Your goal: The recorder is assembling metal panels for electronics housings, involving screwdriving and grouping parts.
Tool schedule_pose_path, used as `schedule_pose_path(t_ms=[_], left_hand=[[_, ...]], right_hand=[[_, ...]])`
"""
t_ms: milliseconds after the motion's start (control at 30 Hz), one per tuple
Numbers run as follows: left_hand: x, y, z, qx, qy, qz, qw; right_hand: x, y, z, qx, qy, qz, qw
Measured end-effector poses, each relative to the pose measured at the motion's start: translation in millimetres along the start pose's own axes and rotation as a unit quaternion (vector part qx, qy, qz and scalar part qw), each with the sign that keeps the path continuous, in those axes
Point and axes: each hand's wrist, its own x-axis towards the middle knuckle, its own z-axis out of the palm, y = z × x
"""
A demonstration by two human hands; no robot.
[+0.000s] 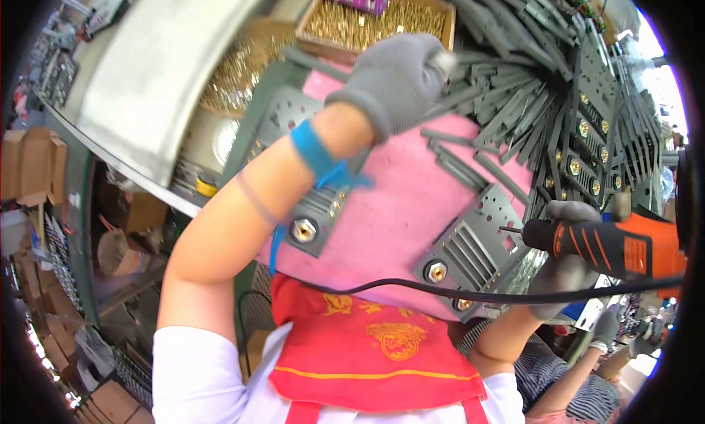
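1. With the clock centred on the picture, our slotted panel [479, 237] lies at four o'clock on the pink mat [382, 226], a brass fitting [436, 271] set in its near end.
2. Our gloved right hand [562, 278] is clamped round an orange power drill [631, 248] at three o'clock. The drill bit [512, 229] points towards nine, by the panel's edge; whether it touches, we cannot tell.
3. Our left hand [402, 79], also gloved, is well apart from the right, towards one o'clock, near the brass-filled tray [327, 48] at twelve and the grey strips [507, 104] at two. Its fingers are curled; we cannot tell whether they pinch anything.
4. We judge this a part-fetching step, with the drill held ready.
5. The next move probably calls for our left hand to bring a part over and steady the panel, the bit meeting it squarely, clear of the black cable [382, 282] at five o'clock.
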Motion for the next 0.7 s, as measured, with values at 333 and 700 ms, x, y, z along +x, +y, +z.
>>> schedule_pose_path(t_ms=[333,700], left_hand=[[5.0,-29.4,-20.4,0.049,0.025,0.162,0.985],[-188.0,-53.2,-136.5,0.173,-0.119,-0.195,0.958]], right_hand=[[-174.4,53.9,-49.4,-0.472,-0.091,0.183,0.858],[-74.3,-10.9,106.2,-0.019,-0.223,0.281,0.933]])
